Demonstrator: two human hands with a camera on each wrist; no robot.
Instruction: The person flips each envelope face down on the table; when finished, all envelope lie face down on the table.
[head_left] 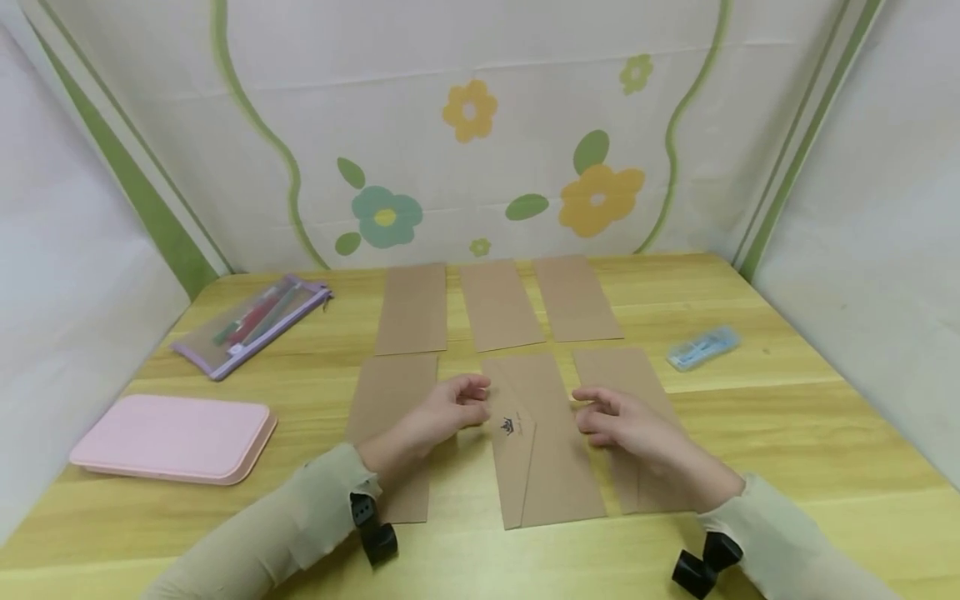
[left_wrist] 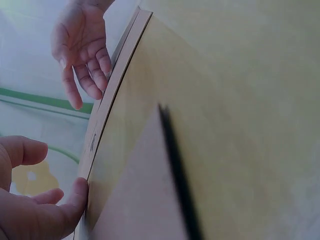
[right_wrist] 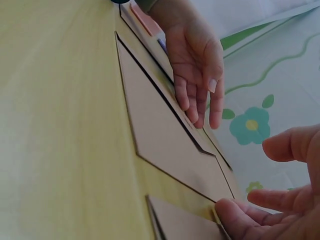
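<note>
A brown kraft-paper envelope [head_left: 558, 467] lies between my two hands, its pointed flap at the left bearing a small black crown print. My left hand [head_left: 442, 412] is at that envelope's left edge, fingers loosely bent and nothing gripped. Opposite it, my right hand [head_left: 630, 425] hovers by the right edge, also relaxed and holding nothing. Under my left forearm lies another brown envelope [head_left: 390, 383]; a third envelope [head_left: 618, 371] is partly hidden by my right hand. Both hands also appear in the wrist views, fingertips near the envelope edges; whether they touch paper is unclear.
Three more brown envelopes [head_left: 412, 308] form a row behind. On the left are a purple-edged clear zip pouch [head_left: 251, 325] with pens and a pink case [head_left: 176, 437]. A small blue packet [head_left: 703, 347] lies at the right of the wood-patterned table [head_left: 780, 433].
</note>
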